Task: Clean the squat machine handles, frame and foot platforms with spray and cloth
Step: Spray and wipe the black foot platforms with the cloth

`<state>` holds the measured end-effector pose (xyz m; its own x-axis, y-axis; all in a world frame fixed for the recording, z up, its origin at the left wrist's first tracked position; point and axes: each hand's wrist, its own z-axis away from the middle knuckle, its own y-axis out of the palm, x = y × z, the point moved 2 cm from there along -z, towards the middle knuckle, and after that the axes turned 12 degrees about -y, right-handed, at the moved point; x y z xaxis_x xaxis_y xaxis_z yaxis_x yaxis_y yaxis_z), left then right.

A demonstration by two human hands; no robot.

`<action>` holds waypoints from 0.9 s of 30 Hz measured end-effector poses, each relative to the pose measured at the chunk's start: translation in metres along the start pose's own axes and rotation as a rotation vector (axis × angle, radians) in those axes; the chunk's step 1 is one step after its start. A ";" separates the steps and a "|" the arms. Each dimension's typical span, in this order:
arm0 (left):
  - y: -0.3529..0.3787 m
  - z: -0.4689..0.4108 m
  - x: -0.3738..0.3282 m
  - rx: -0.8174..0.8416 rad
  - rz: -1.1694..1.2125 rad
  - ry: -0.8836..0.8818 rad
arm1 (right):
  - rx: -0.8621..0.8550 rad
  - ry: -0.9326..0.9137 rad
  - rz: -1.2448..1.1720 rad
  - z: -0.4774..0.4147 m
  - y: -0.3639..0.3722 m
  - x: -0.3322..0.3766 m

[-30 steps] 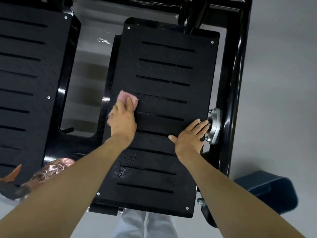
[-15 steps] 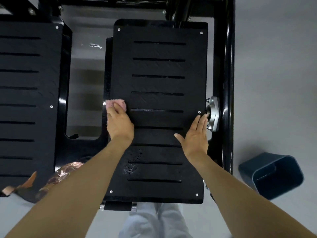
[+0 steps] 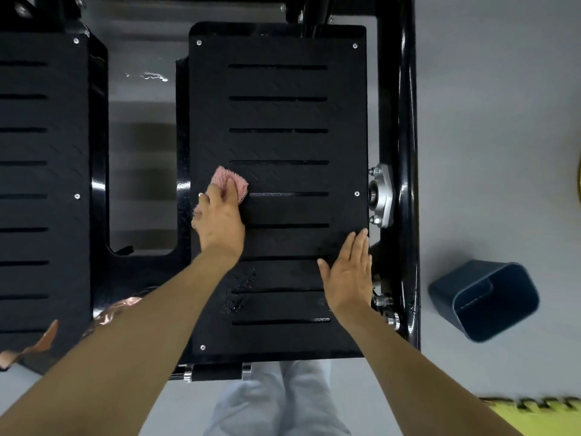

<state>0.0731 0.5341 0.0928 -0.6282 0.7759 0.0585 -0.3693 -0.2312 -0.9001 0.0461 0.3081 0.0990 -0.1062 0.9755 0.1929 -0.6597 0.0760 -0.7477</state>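
Since half a second ago the left hand's fingers (image 3: 231, 187), bent over the bunched pink cloth (image 3: 240, 185) and gripping it, have carried it in from the left rim of the right foot platform (image 3: 283, 146) onto the tread beside a middle slot. The right hand (image 3: 349, 275) lies flat on the platform's right edge, fingers (image 3: 358, 247) straight and together, holding nothing. I judge the step to be wiping this platform, and since spray droplets (image 3: 239, 287) sit nearer the person, the next move calls for drawing the cloth back over that wet patch with steady pressure.
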 end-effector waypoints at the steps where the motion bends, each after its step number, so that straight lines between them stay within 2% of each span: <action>1: 0.001 0.006 -0.008 0.018 0.016 -0.025 | 0.007 0.006 -0.001 0.000 0.000 -0.001; 3: 0.008 0.022 -0.025 0.065 -0.025 0.078 | 0.026 0.012 0.011 -0.001 -0.001 -0.005; 6: 0.020 0.052 -0.046 0.147 -0.170 0.481 | 0.052 -0.002 0.008 -0.003 -0.002 -0.007; 8: 0.020 0.062 -0.054 0.121 -0.348 0.773 | 0.031 -0.004 -0.045 -0.004 -0.003 -0.009; 10: 0.012 0.057 -0.056 0.030 -0.536 0.969 | 0.001 -0.004 -0.112 -0.003 -0.006 -0.011; 11: 0.009 0.049 -0.055 -0.022 -0.613 0.984 | -0.019 -0.007 -0.135 -0.002 -0.007 -0.013; 13: 0.006 0.031 -0.051 -0.076 -0.648 0.810 | -0.061 -0.011 -0.164 -0.001 -0.008 -0.017; 16: 0.006 0.023 -0.050 -0.023 -0.399 0.403 | -0.112 0.005 -0.210 -0.001 -0.008 -0.024; 18: 0.011 0.035 -0.061 0.037 -0.254 0.308 | -0.100 0.036 -0.279 -0.002 -0.008 -0.031; 20: 0.019 0.056 -0.080 0.076 -0.274 0.445 | -0.081 0.070 -0.409 -0.003 -0.007 -0.039; 24: 0.036 0.091 -0.108 0.043 -0.562 1.048 | -0.096 0.110 -0.704 -0.007 -0.007 -0.056; 26: 0.029 0.082 -0.113 -0.071 -0.673 1.153 | -0.044 0.145 -0.813 -0.008 -0.007 -0.066; 27: 0.023 0.073 -0.116 -0.126 -0.724 1.110 | -0.003 0.169 -0.859 -0.008 -0.007 -0.071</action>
<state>0.0876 0.3960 0.0966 0.5923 0.7776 0.2113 -0.2775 0.4430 -0.8525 0.0642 0.2400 0.0851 0.5387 0.5979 0.5936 -0.4590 0.7991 -0.3882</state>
